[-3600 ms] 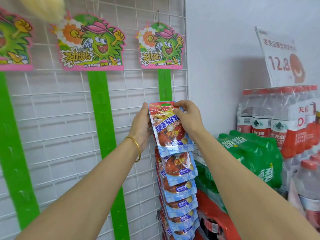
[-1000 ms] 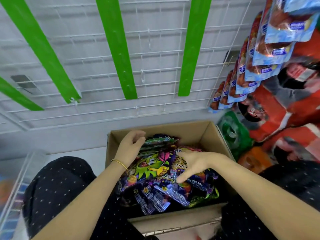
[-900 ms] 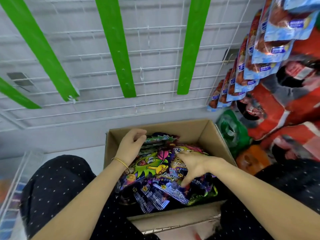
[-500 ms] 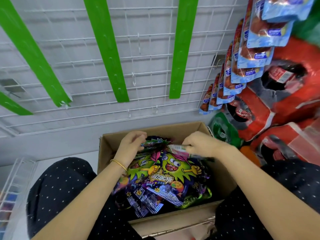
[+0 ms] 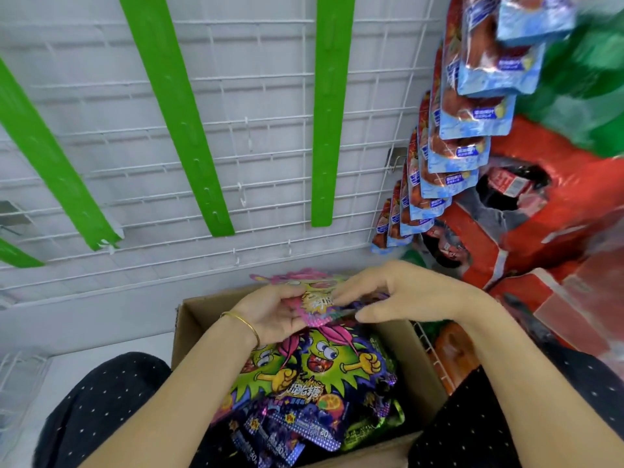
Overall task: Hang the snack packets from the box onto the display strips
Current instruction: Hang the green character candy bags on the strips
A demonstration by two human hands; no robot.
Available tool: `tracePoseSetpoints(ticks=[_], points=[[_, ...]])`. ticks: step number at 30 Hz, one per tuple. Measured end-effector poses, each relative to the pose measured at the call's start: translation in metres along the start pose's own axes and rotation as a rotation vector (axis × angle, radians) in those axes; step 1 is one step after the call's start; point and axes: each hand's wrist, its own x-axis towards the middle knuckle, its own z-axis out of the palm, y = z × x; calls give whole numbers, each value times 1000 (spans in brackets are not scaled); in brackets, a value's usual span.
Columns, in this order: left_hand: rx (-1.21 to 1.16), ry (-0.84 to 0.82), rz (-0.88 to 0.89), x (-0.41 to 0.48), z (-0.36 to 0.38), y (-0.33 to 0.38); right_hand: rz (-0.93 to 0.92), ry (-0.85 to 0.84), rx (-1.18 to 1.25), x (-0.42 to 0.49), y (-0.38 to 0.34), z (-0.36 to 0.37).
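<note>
A cardboard box [image 5: 189,327] sits between my knees, full of purple and green snack packets [image 5: 320,376]. Above its far rim I hold a pink snack packet [image 5: 312,297] in both hands. My left hand [image 5: 273,312] grips its left lower side, thumb on the front. My right hand [image 5: 398,293] pinches its right side with fingers pointing left. Bare green display strips [image 5: 329,109] hang on the white wire grid [image 5: 263,136] above. At right a strip carries several blue and red packets [image 5: 469,113].
Red shrink-wrapped drink packs [image 5: 540,224] and green ones [image 5: 587,79] are stacked at the right. A white wire rack [image 5: 20,376] stands low at the left. My knees in dark dotted trousers [image 5: 101,400] flank the box.
I turned down from the right-hand strip to the box. Both hands dug among the packets, then rose with a pink packet held between them above the box's far rim.
</note>
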Motion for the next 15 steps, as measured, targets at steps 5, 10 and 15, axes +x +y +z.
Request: tracePoseSetpoints(ticks=[5, 10, 15], points=[[343, -51, 216, -23, -6, 9, 179, 432, 103, 16, 17, -9], [622, 75, 643, -25, 1, 27, 90, 732, 343, 41, 12, -25], [1056, 256, 1017, -16, 15, 57, -58, 643, 452, 62, 1, -56]])
